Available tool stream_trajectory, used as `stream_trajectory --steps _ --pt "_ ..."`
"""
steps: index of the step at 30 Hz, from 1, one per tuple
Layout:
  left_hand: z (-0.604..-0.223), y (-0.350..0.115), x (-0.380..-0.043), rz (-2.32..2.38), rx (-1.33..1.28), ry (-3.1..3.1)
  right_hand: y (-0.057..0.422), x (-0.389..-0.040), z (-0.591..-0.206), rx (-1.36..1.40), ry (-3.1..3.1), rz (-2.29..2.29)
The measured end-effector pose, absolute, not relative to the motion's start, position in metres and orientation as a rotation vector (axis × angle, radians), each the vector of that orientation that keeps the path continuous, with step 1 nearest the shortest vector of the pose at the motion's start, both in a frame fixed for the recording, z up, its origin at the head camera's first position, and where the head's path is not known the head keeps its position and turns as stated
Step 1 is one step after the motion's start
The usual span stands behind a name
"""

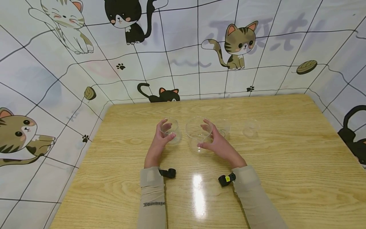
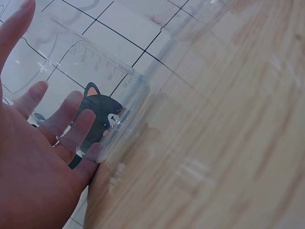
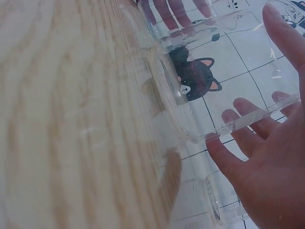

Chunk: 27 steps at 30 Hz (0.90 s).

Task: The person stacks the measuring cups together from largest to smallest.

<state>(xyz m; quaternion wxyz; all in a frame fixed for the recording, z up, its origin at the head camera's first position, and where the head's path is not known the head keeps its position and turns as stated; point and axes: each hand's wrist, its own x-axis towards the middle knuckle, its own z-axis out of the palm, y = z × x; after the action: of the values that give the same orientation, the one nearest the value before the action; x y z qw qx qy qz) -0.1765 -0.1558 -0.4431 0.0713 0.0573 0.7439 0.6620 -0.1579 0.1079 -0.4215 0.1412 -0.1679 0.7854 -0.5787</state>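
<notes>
My left hand holds a small clear beaker, thumb on its near side and fingers around the far side. Printed volume marks show on this beaker's wall in the left wrist view. To its right stands a larger clear beaker, wider at the rim. My right hand grips that one from its right side, with the thumb in front and the fingers behind. The two beakers are side by side with a narrow gap between them. Both are upright at the table.
Just right of the right hand is another clear glass vessel, partly behind the fingers. A smaller transparent vessel stands farther right. The wooden table backs onto a cat-patterned cloth, which also rises at both sides.
</notes>
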Motion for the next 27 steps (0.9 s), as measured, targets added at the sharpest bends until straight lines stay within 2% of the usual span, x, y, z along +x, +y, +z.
stream_trajectory --steps 10,20,27 --pt "-0.443 -0.155 -0.176 1.990 0.179 2.241 0.108 -0.158 -0.421 -0.488 2.264 -1.674" --pt "-0.444 -0.156 -0.175 2.013 0.199 2.224 0.108 -0.169 -0.447 -0.466 2.298 -1.680" --pt "-0.444 -0.156 -0.175 2.018 0.211 2.216 0.109 -0.170 -0.450 -0.470 2.297 -1.686"
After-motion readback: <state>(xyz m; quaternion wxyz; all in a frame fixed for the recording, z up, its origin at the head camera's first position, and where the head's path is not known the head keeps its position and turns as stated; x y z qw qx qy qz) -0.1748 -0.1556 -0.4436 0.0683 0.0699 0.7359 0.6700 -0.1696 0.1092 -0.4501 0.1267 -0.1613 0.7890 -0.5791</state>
